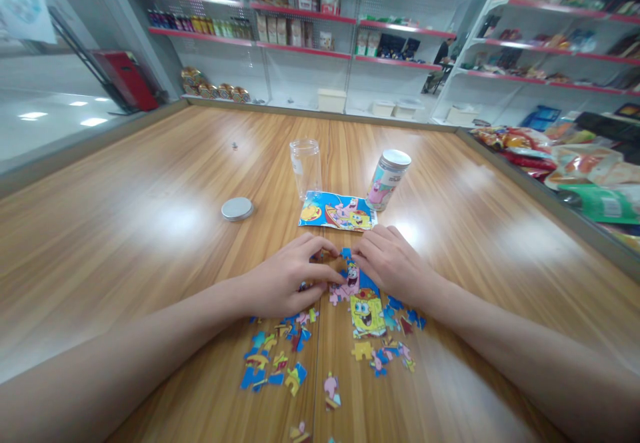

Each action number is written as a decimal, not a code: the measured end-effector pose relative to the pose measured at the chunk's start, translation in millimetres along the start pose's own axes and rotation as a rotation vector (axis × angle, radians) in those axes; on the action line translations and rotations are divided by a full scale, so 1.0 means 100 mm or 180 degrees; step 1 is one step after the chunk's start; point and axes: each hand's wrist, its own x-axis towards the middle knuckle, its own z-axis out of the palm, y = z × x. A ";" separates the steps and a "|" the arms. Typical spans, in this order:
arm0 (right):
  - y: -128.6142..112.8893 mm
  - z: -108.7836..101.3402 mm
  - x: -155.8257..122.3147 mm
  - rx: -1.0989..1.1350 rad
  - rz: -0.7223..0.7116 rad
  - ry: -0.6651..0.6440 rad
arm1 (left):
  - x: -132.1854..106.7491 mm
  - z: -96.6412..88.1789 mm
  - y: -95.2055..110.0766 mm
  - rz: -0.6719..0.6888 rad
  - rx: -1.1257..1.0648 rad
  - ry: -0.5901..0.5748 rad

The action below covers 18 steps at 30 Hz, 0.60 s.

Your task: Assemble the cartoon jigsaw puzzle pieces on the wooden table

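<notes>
A partly joined jigsaw puzzle [367,313] with a yellow cartoon sponge and a pink starfish lies on the wooden table. My left hand [293,273] rests at its left side, fingers stretched and apart, the index fingertip touching the pink part. At the puzzle's top edge, my right hand [393,263] has its fingers bent together by a small blue puzzle piece [347,253]; its palm hides part of the puzzle. Loose puzzle pieces [295,378] are scattered to the left, below and right of the joined part. Some lie partly under my left hand.
Beyond my hands lies a picture card [340,211] of the cartoon. A clear jar [306,170] stands behind it, a printed can [387,180] to the right. A silver lid [237,209] lies left. Packaged goods [590,163] line the right edge; shelves [305,13] stand behind.
</notes>
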 end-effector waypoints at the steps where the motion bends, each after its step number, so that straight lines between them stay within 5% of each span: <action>1: -0.01 0.00 0.00 0.0048 -0.0001 -0.0005 | 0.00 0.00 0.00 -0.0005 0.0000 0.0001; 18: 0.03 0.07 0.00 0.0792 0.0456 0.0103 | 0.00 0.00 -0.01 0.0038 0.0045 -0.0009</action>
